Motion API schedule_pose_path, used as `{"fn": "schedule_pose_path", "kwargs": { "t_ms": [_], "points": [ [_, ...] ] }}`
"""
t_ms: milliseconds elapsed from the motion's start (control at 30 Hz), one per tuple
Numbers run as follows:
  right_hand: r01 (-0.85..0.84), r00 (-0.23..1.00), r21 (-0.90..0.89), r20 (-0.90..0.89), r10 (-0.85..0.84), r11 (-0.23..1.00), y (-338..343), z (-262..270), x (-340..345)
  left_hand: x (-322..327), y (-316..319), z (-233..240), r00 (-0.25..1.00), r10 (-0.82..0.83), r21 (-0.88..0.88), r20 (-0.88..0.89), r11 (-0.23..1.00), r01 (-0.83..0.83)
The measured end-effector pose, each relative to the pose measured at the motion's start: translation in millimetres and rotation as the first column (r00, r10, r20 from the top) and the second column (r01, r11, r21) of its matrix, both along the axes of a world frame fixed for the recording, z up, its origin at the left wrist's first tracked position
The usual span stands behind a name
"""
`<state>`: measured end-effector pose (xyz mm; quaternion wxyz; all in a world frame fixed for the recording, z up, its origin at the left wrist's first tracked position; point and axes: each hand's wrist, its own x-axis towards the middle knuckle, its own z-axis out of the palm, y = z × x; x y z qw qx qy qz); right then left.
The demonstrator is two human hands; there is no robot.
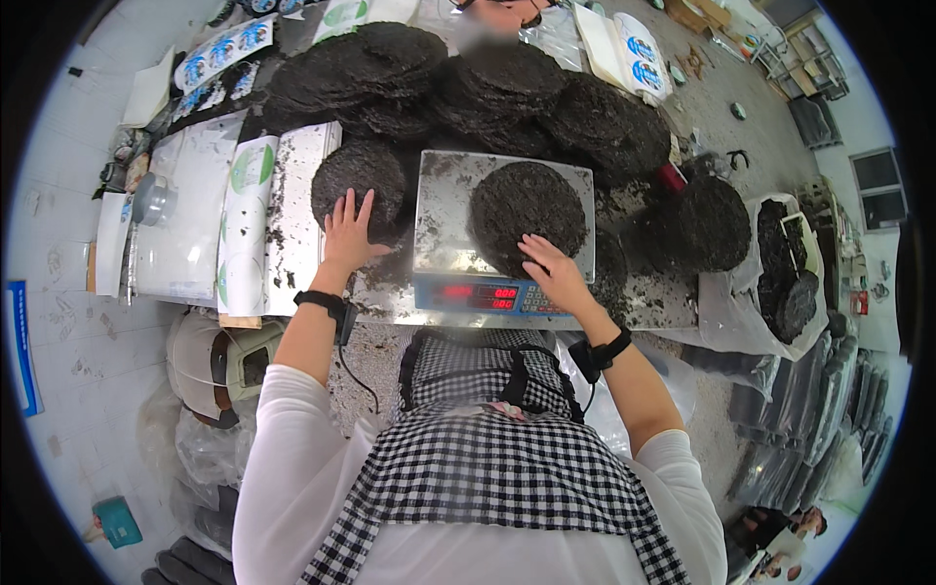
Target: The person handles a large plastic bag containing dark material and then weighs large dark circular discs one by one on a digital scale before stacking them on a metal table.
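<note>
My left hand [349, 232], fingers spread, rests on the near part of a dark, round, flat cake of dried seaweed [360, 179], left of the scale. A digital weighing scale [442, 212] with a metal pan and a lit red display stands in front of me. On the right of its pan lies another round dark seaweed cake [534, 208]. My right hand [552, 272] touches the near edge of that cake, fingers slightly apart, above the scale's keypad. Neither hand is closed around anything.
Tall stacks of dark round cakes [497, 88] line the back. Another stack [695, 223] stands right, beside an open plastic bag [720, 303] of dark pieces. White printed sheets [248, 183] lie left. A person [504, 14] is across the table.
</note>
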<state>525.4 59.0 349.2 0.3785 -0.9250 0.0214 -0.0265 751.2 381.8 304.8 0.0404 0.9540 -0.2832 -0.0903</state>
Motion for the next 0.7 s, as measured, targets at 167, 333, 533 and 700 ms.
{"fn": "schedule_pose_path", "kwargs": {
  "t_ms": [167, 333, 533, 700],
  "points": [
    [0.609, 0.735, 0.043, 0.345, -0.584, 0.792, -36.1, 72.2, -5.3, -2.7, 1.6, -2.7, 0.993, -0.015, -0.002, 0.115, 1.000, 0.015],
    [0.929, 0.344, -0.187, 0.753, -0.561, 0.318, -184.5, 125.5, -75.4, 10.6, 9.4, -10.2, 0.993, -0.055, -0.114, 0.103, 0.991, 0.067],
    [0.504, 0.858, -0.767, 0.393, -0.331, 0.397, -239.8, 47.5, -130.0, 20.3, 26.2, -14.4, 0.996, -0.088, -0.114, 0.030, 0.989, 0.091],
    [0.556, 0.828, -0.590, 0.457, -0.326, 0.585, -166.6, 62.2, -94.5, 16.6, 32.8, 18.6, 0.995, 0.093, -0.220, -0.032, 0.971, -0.098]
  ]
}}
